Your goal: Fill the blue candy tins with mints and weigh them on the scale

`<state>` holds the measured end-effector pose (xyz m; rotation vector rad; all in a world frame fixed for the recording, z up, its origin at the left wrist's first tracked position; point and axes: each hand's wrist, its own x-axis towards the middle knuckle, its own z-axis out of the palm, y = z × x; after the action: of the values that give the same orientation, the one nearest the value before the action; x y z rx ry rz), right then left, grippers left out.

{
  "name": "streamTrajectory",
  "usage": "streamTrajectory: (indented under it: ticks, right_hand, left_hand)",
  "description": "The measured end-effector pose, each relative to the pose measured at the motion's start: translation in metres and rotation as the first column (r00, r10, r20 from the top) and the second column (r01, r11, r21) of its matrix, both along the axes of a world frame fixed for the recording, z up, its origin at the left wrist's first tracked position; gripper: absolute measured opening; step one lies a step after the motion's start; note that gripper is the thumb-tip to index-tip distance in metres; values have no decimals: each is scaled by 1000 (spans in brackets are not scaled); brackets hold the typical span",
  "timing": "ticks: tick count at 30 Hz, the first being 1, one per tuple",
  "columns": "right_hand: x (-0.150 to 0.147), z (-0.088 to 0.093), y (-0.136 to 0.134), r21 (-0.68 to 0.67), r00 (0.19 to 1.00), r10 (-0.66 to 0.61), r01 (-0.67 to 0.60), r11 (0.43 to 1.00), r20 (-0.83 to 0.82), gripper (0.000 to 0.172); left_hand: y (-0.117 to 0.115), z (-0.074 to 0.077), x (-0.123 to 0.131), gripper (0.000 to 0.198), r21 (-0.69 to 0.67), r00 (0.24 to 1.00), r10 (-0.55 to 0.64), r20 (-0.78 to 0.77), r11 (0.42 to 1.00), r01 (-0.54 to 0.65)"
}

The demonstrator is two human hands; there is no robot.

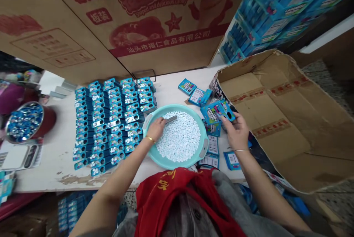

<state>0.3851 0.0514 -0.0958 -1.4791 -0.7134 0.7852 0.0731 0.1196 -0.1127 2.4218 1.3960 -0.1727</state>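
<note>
My left hand [157, 128] is closed around a narrow metal scoop [171, 119], whose end lies over small white candies [179, 137]. These candies fill much of a round turquoise basin [157, 161]. To the basin's right, my right hand [238, 131] grips a blue candy box [217, 112] by its end with the dark oval hole. Other blue boxes [212, 144] lie flat between the basin and the carton, partly under the held one. Left of the basin, upright blue boxes [114, 126] stand in several tight columns, with white candies showing at many tops.
An open cardboard carton [276, 119] stands on the right. Large printed cartons [166, 52] wall off the back, and stacked blue packs [265, 19] rise at the back right. At far left are a pot of shiny blue wrapped pieces [26, 120] and a white scale [18, 157].
</note>
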Motion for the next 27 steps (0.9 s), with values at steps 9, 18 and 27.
streamTrajectory:
  ticks: [9,18,27]
  right_hand:
    - [-14,-10,-46,-93,822,59,-135,987,-566,37]
    - [-11,-11,-62,-60,969,134,-149,987,-207,44]
    - [-28,0,-59,-1,704,366,-461,888,609,37]
  left_hand:
    - [-63,-40,32,41,-200,980,-143,141,965,170]
    - [-68,-9,18,34,-315,940,-42,339,936,155]
    - [-51,117,13,27,-148,895,-191,402,952,270]
